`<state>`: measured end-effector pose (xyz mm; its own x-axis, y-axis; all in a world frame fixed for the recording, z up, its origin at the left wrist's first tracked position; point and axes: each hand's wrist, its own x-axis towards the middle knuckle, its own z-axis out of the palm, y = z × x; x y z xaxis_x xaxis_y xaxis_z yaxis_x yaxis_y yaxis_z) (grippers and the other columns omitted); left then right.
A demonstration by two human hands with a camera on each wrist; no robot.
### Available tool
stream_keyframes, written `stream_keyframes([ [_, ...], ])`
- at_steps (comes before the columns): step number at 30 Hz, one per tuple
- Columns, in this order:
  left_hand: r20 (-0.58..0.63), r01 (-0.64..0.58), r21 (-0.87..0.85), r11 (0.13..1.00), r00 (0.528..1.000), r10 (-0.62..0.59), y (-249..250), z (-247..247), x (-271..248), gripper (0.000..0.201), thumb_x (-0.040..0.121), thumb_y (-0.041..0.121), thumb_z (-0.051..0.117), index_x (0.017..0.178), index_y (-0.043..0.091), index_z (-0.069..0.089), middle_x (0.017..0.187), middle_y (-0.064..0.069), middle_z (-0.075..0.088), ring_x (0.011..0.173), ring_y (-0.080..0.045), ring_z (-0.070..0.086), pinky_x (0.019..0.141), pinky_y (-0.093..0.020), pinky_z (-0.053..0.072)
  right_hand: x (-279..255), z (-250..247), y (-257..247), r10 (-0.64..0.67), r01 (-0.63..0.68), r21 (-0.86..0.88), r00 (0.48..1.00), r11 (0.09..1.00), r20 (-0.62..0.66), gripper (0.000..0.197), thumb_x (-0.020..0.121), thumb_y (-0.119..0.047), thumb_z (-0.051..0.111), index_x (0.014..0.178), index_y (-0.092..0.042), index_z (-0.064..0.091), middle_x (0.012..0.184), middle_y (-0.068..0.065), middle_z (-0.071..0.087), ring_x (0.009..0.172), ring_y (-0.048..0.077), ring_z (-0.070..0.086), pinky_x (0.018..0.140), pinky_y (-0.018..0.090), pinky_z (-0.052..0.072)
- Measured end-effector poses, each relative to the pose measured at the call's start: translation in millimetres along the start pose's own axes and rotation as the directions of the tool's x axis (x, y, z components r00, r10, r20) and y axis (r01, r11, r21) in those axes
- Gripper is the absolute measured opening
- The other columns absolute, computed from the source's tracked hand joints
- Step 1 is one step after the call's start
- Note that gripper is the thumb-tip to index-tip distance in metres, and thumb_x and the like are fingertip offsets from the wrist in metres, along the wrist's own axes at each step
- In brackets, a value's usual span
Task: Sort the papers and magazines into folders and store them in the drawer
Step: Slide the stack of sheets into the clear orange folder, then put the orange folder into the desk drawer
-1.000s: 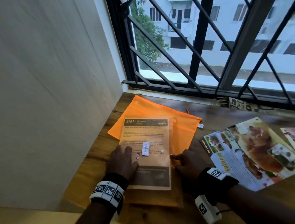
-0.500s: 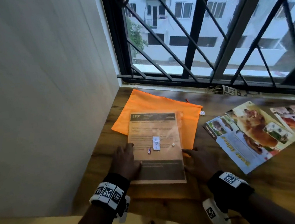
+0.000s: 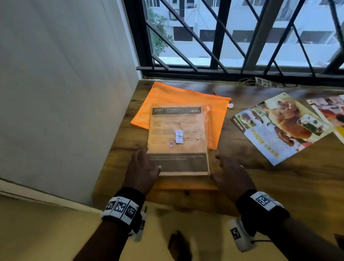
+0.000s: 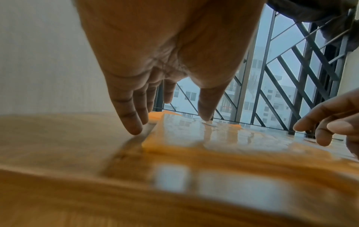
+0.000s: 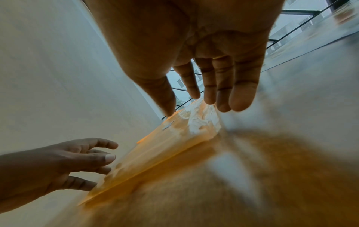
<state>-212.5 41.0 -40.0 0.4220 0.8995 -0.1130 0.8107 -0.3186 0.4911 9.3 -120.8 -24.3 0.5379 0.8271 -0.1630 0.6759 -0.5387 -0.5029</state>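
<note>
A translucent orange folder (image 3: 178,138) with a printed sheet inside lies on a second orange folder (image 3: 174,98) at the table's left end. My left hand (image 3: 144,167) is at its near left corner. In the left wrist view the folder (image 4: 213,135) has the thumb on its top and straight fingers (image 4: 134,126) down along its left edge on the wood. My right hand (image 3: 227,169) is at the near right corner with its fingers straight, and the right wrist view shows those fingers (image 5: 240,99) just above the folder's (image 5: 165,147) edge. Neither hand grips anything.
Two colourful magazines (image 3: 280,126) (image 3: 343,121) lie to the right on the wooden table (image 3: 274,188). A white wall (image 3: 50,88) stands close on the left and a barred window (image 3: 241,32) behind. The table's near edge is just under my wrists, with feet on the floor below.
Both hands have slid back along the folder's sides to its near corners. The right hand no longer presses its right edge. The head view has pulled back and tilted down.
</note>
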Motion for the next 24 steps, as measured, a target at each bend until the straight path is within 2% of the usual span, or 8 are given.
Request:
stream_keyframes([
  [5, -0.101, 0.031, 0.004, 1.000, 0.994, -0.031, -2, 4, -50, 0.055, 0.083, 0.035, 0.071, 0.127, 0.015, 0.046, 0.124, -0.012, 0.049, 0.110, -0.029, 0.051, 0.091, -0.041, 0.047, -50, 9, 4, -0.091, 0.092, 0.036, 0.995, 0.995, -0.050, 0.046, 0.079, -0.032, 0.069, 0.122, -0.021, 0.055, 0.121, 0.006, 0.054, 0.100, 0.030, 0.062, 0.083, 0.043, 0.052],
  [10, -0.185, -0.088, -0.002, 0.996, 0.979, 0.086, -14, 17, -97, 0.037, 0.082, 0.030, 0.074, 0.105, 0.012, 0.053, 0.101, -0.009, 0.052, 0.090, -0.028, 0.055, 0.077, -0.042, 0.051, -97, 27, -2, -0.081, 0.092, 0.096, 0.990, 0.991, -0.113, 0.037, 0.079, -0.035, 0.069, 0.112, -0.026, 0.056, 0.109, 0.000, 0.059, 0.094, 0.023, 0.062, 0.079, 0.038, 0.053],
  [16, -0.084, -0.178, -0.069, 0.982, 0.982, 0.172, -60, 26, -120, 0.025, 0.089, 0.034, 0.067, 0.102, 0.018, 0.052, 0.098, 0.001, 0.048, 0.085, -0.015, 0.047, 0.075, -0.030, 0.041, -130, 74, -13, 0.016, 0.011, 0.144, 0.983, 0.990, -0.183, 0.017, 0.084, -0.037, 0.066, 0.094, -0.026, 0.059, 0.094, -0.005, 0.060, 0.079, 0.011, 0.055, 0.065, 0.022, 0.041],
  [18, 0.008, -0.169, -0.154, 0.973, 0.985, 0.172, -82, 32, -126, 0.019, 0.092, 0.037, 0.061, 0.102, 0.023, 0.053, 0.097, 0.004, 0.050, 0.087, -0.015, 0.051, 0.077, -0.031, 0.044, -143, 97, -17, 0.082, -0.040, 0.242, 0.983, 0.970, -0.165, 0.015, 0.087, -0.043, 0.061, 0.090, -0.028, 0.060, 0.089, -0.006, 0.061, 0.074, 0.007, 0.056, 0.062, 0.023, 0.044],
  [20, 0.126, -0.048, -0.351, 0.935, 0.987, 0.098, -100, 40, -129, 0.024, 0.092, 0.054, 0.051, 0.103, 0.033, 0.054, 0.098, 0.005, 0.058, 0.092, -0.022, 0.061, 0.078, -0.038, 0.050, -154, 118, -19, 0.218, -0.164, 0.447, 0.973, 0.879, -0.071, 0.026, 0.090, -0.051, 0.054, 0.091, -0.027, 0.063, 0.089, -0.005, 0.066, 0.078, 0.013, 0.063, 0.066, 0.036, 0.053],
  [21, 0.198, 0.076, -0.479, 0.875, 0.980, 0.023, -108, 43, -131, 0.031, 0.091, 0.061, 0.045, 0.107, 0.036, 0.055, 0.104, 0.002, 0.062, 0.099, -0.026, 0.063, 0.082, -0.042, 0.052, -157, 127, -21, 0.308, -0.257, 0.570, 0.951, 0.781, 0.007, 0.028, 0.092, -0.050, 0.052, 0.092, -0.026, 0.065, 0.092, -0.002, 0.069, 0.082, 0.017, 0.066, 0.068, 0.038, 0.055],
  [22, 0.291, 0.245, -0.603, 0.760, 0.954, -0.076, -111, 45, -130, 0.036, 0.093, 0.064, 0.041, 0.113, 0.037, 0.055, 0.113, -0.001, 0.062, 0.107, -0.028, 0.062, 0.089, -0.045, 0.052, -158, 134, -21, 0.389, -0.344, 0.673, 0.917, 0.655, 0.090, 0.029, 0.095, -0.048, 0.050, 0.096, -0.023, 0.066, 0.099, 0.002, 0.069, 0.088, 0.021, 0.067, 0.069, 0.037, 0.054],
  [24, 0.491, 0.537, -0.723, 0.434, 0.842, -0.224, -116, 49, -128, 0.042, 0.098, 0.059, 0.036, 0.125, 0.028, 0.049, 0.129, -0.004, 0.056, 0.118, -0.029, 0.056, 0.099, -0.047, 0.048, -158, 149, -17, 0.517, -0.464, 0.813, 0.820, 0.350, 0.246, 0.040, 0.097, -0.047, 0.045, 0.114, -0.017, 0.063, 0.117, 0.008, 0.065, 0.100, 0.025, 0.064, 0.081, 0.042, 0.054],
])
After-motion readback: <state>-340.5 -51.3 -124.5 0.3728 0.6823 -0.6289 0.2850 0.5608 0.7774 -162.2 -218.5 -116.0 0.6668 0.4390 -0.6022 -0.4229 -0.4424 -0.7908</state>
